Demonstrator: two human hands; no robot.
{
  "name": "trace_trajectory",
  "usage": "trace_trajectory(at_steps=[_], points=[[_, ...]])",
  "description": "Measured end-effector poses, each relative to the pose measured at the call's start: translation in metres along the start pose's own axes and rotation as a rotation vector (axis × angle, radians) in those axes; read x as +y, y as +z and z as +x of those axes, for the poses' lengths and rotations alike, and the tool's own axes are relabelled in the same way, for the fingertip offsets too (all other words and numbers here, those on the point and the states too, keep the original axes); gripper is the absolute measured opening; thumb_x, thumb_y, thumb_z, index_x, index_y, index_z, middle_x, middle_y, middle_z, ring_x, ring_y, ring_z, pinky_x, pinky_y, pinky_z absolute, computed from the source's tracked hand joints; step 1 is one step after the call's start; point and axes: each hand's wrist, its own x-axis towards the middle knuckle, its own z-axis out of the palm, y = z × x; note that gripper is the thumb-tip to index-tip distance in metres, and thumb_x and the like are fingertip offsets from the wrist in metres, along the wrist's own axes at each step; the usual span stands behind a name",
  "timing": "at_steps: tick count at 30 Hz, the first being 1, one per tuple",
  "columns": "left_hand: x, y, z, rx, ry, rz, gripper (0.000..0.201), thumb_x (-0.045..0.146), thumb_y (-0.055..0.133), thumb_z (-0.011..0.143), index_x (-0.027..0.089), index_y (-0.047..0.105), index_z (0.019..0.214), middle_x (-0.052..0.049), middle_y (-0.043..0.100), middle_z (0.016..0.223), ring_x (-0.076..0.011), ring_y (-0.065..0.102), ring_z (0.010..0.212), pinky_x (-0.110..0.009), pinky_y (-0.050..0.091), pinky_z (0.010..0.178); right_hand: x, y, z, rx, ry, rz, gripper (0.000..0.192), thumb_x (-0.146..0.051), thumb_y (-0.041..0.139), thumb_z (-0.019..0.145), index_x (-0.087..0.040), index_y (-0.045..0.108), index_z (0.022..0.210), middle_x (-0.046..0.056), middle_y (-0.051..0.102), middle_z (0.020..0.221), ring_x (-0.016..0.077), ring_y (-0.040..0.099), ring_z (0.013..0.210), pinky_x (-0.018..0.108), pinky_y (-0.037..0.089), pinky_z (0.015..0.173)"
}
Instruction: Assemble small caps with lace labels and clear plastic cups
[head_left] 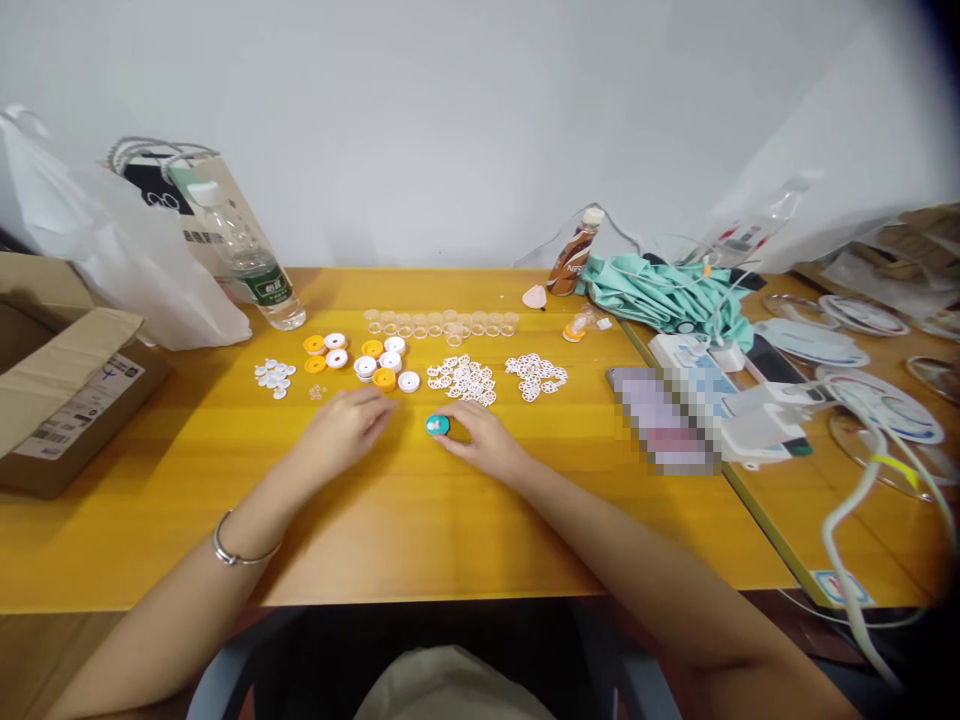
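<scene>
1. Yellow wood makes up the worktop (450,540), and every place below is told from the teal cap (438,425) lying near its middle.
2. Far left of the teal cap sits an open cardboard box (60,400); behind the box lean a white plastic bag (112,260) and a clear water bottle (251,255).
3. Right of the cap and further back lies a heap of mint-green cloth (667,295), with a brown drink bottle (574,255) just beside it.
4. Behind the cap runs a row of clear little cups (442,322); nearer to it lie two piles of white rings (461,380), and to the left of those a cluster of orange and white caps (375,362).
5. My right hand (480,440) touches the teal cap from the right, its fingers (450,412) curled loosely about the cap, which rests on the wood.
6. My left hand (341,430) lies left of the cap, apart from it, knuckles up and fingers bent under; whether it holds a small part I cannot tell.
7. Judging by this, one cap is being fitted or pressed at the centre; the next move likely calls for a steady pinch on the cap's rim and a small piece brought squarely over it.
</scene>
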Motion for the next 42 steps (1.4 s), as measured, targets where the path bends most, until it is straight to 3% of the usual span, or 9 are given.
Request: trace_trajectory(at_steps=[3,7,11,23,29,42], points=[[-0.022,-0.011,0.0,-0.032,-0.123,-0.056,0.02,0.021,0.046,0.087,0.017,0.065,0.09,-0.006,0.066,0.088,-0.018,0.061,0.075,-0.029,0.045,0.07,-0.001,0.0,0.0,0.0,-0.003,0.005,0.017,-0.024,0.057,0.083,-0.019,0.057,0.099,0.007,0.066,0.095,0.02,0.059,0.091,0.036,0.046,0.084],[-0.033,-0.005,-0.001,-0.131,-0.144,-0.125,0.017,0.021,0.048,0.085,0.017,0.065,0.085,-0.006,0.068,0.085,-0.0181,0.061,0.073,-0.028,0.044,0.068,0.0,0.0,0.0,0.012,-0.012,0.04,0.018,-0.024,0.058,0.082,-0.019,0.057,0.1,0.007,0.065,0.097,0.0196,0.059,0.091,0.036,0.047,0.084],[-0.03,0.002,0.0,-0.166,-0.156,-0.161,0.018,0.021,0.046,0.085,0.016,0.064,0.086,-0.007,0.068,0.087,-0.0189,0.062,0.076,-0.028,0.044,0.069,0.001,0.0,0.0,0.026,-0.022,0.061,0.02,-0.025,0.058,0.082,-0.02,0.057,0.101,0.008,0.064,0.099,0.0193,0.059,0.093,0.036,0.048,0.085],[-0.029,0.0,0.0,-0.289,-0.147,-0.208,0.016,0.022,0.048,0.083,0.018,0.063,0.087,-0.006,0.066,0.083,-0.018,0.061,0.074,-0.027,0.045,0.067,0.001,-0.001,-0.003,0.076,-0.002,0.062,0.024,-0.027,0.059,0.081,-0.021,0.057,0.105,0.008,0.062,0.103,0.0202,0.059,0.097,0.037,0.048,0.088],[-0.026,0.001,0.0,-0.288,-0.158,-0.184,0.017,0.019,0.047,0.082,0.017,0.063,0.087,-0.006,0.065,0.083,-0.0176,0.059,0.073,-0.027,0.043,0.067,0.0,-0.003,-0.003,0.094,-0.01,0.057,0.025,-0.027,0.059,0.082,-0.022,0.056,0.106,0.008,0.061,0.103,0.0201,0.058,0.097,0.037,0.048,0.088],[-0.017,0.001,0.003,-0.286,0.046,-0.064,0.022,0.023,0.044,0.086,0.015,0.065,0.081,-0.006,0.059,0.076,-0.0148,0.055,0.068,-0.026,0.043,0.066,0.0,-0.004,-0.004,0.11,-0.013,0.047,0.027,-0.028,0.059,0.082,-0.023,0.057,0.108,0.008,0.063,0.104,0.0205,0.059,0.099,0.039,0.048,0.088]])
